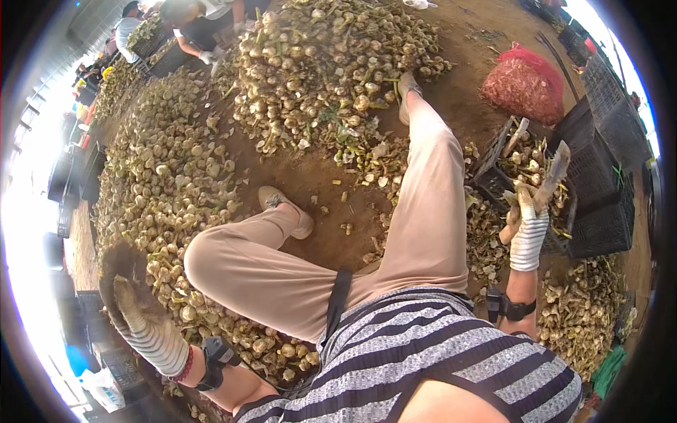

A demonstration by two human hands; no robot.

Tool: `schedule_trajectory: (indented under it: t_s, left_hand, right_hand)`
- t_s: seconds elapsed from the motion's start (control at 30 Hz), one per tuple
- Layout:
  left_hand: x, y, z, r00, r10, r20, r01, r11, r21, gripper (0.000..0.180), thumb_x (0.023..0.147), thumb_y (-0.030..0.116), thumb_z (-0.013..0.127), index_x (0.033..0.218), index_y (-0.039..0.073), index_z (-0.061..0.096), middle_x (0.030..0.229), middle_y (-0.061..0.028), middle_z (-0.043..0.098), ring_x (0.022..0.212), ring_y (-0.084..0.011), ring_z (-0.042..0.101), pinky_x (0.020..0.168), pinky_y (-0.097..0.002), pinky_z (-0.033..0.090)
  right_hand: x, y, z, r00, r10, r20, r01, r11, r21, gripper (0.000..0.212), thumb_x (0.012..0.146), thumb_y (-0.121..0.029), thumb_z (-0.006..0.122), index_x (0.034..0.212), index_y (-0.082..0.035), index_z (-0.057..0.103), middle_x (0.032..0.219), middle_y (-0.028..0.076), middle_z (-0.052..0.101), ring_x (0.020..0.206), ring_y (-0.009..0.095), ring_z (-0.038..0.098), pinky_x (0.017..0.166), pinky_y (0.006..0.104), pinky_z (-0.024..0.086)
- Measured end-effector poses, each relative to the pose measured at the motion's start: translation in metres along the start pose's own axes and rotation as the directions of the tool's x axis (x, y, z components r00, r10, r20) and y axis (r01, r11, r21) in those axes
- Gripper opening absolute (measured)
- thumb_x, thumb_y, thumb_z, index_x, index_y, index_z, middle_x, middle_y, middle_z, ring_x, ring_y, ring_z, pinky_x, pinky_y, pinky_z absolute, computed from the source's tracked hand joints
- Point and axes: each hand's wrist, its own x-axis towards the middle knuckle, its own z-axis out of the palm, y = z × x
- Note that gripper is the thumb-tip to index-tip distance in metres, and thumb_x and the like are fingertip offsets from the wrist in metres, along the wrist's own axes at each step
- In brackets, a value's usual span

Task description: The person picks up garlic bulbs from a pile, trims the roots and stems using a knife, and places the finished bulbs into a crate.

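My left hand [139,314], in a striped glove with a dark grey palm, is at the lower left over a long heap of garlic bulbs [166,176]. Its fingers stretch upward and apart, and no object shows in them. On the right, my gloved right hand [529,218] is closed around a knife-like tool [554,175]. A brownish handle end juts out below the fist, and a broad grey blade-like part points up and right. Just beyond that hand stands a black crate [486,158] with garlic bulbs and cut stems inside.
A large garlic heap [331,63] rises ahead, against my outstretched foot. To the right are a red mesh sack [525,84], stacked black crates [599,183] and another garlic pile [582,310]. A co-worker [204,28] with gloved hands bends over the heap at far left.
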Motion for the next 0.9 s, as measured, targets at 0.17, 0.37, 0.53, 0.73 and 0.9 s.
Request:
schedule_trajectory:
  t_s: [0.17, 0.37, 0.53, 0.73, 0.9]
  left_hand:
    - [0.006, -0.005, 0.006, 0.997, 0.039, 0.068, -0.034, 0.997, -0.075, 0.038, 0.095, 0.024, 0.048, 0.125, 0.0, 0.052, 0.126, -0.0152, 0.054, 0.118, -0.029, 0.052, 0.101, -0.0452, 0.04]
    - [0.016, 0.001, 0.041, 0.977, 0.104, 0.186, -0.059, 0.971, -0.233, 0.038, 0.093, 0.026, 0.053, 0.123, 0.002, 0.054, 0.124, -0.0158, 0.056, 0.116, -0.0274, 0.054, 0.1, -0.0459, 0.04]
    - [0.003, 0.013, 0.052, 0.959, 0.151, 0.239, -0.053, 0.926, -0.374, 0.035, 0.093, 0.021, 0.053, 0.121, 0.001, 0.054, 0.123, -0.0172, 0.056, 0.117, -0.031, 0.052, 0.101, -0.0486, 0.039]
    - [-0.004, 0.004, 0.022, 0.986, 0.076, 0.151, -0.028, 0.954, -0.3, 0.033, 0.093, 0.02, 0.053, 0.119, -0.001, 0.055, 0.122, -0.0175, 0.055, 0.116, -0.0294, 0.053, 0.101, -0.0482, 0.04]
    - [-0.002, -0.005, 0.022, 0.981, 0.049, 0.189, 0.003, 0.963, -0.268, 0.032, 0.094, 0.017, 0.052, 0.119, -0.002, 0.055, 0.122, -0.0175, 0.055, 0.116, -0.0292, 0.053, 0.1, -0.0476, 0.041]
  right_hand:
    - [-0.014, -0.006, -0.007, 0.998, 0.006, -0.059, -0.006, 1.0, 0.013, 0.02, 0.089, -0.02, 0.06, 0.102, -0.005, 0.063, 0.071, 0.003, 0.064, 0.047, 0.003, 0.043, 0.042, 0.0179, 0.032]
    - [-0.027, -0.011, -0.032, 0.993, -0.099, -0.058, 0.103, 0.992, 0.067, 0.018, 0.089, -0.018, 0.061, 0.101, -0.005, 0.065, 0.073, 0.002, 0.063, 0.049, 0.003, 0.044, 0.042, 0.0167, 0.033]
    - [-0.034, -0.013, -0.05, 0.976, -0.179, -0.122, 0.191, 0.976, 0.102, 0.017, 0.09, -0.016, 0.061, 0.101, -0.004, 0.064, 0.077, 0.003, 0.066, 0.048, 0.002, 0.045, 0.04, 0.0153, 0.035]
    - [-0.018, -0.023, -0.032, 0.99, -0.093, -0.108, 0.107, 0.985, 0.138, 0.015, 0.089, -0.018, 0.062, 0.1, -0.007, 0.064, 0.08, 0.004, 0.067, 0.049, 0.003, 0.046, 0.041, 0.016, 0.035]
    - [-0.022, -0.02, -0.001, 0.992, -0.125, -0.026, 0.126, 0.991, 0.044, 0.022, 0.087, -0.023, 0.063, 0.101, -0.006, 0.064, 0.068, -0.003, 0.056, 0.053, 0.004, 0.044, 0.045, 0.0184, 0.032]
